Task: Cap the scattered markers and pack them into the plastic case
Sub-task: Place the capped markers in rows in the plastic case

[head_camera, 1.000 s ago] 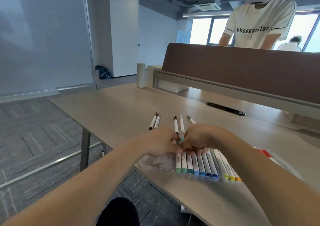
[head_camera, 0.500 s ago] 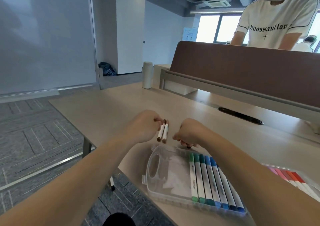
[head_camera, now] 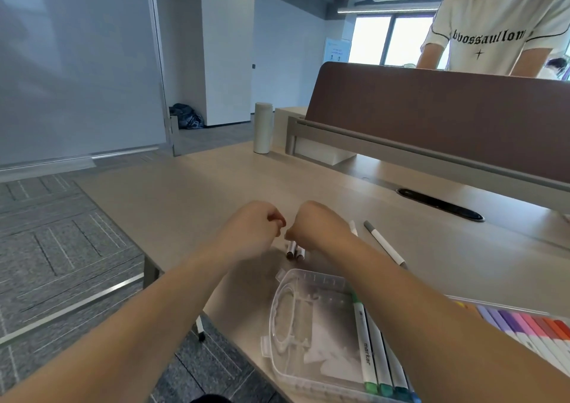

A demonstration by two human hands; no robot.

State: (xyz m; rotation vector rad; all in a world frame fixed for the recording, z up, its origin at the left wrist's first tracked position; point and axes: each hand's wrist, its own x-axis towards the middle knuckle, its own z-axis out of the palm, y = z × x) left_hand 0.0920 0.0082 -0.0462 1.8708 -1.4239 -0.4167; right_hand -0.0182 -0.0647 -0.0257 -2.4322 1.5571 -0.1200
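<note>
Just below the two hands, nearer the person, a clear plastic case lies open on the pale counter. Its left part, with a moulded carry handle, is bare. Along its right side a row of capped markers lies packed side by side, white barrels with green, teal and blue ends toward the person; the right forearm hides the rest of the row. Farther right of that forearm, a second tray holds another row of markers with purple, pink, red and orange caps, reaching the edge of the view.

The left hand is curled into a loose fist, thumb against the bent fingers; whether anything is pinched in it cannot be told. The right hand is also curled closed, knuckles up, almost touching the left; what it holds, if anything, is hidden.

Directly under the gap between the hands, two short markers lie together on the counter, only their near ends showing. Just right of the right hand lies a white marker, mostly covered by the wrist, and beside it a longer grey-capped marker angled toward the case, apart from it.
</note>
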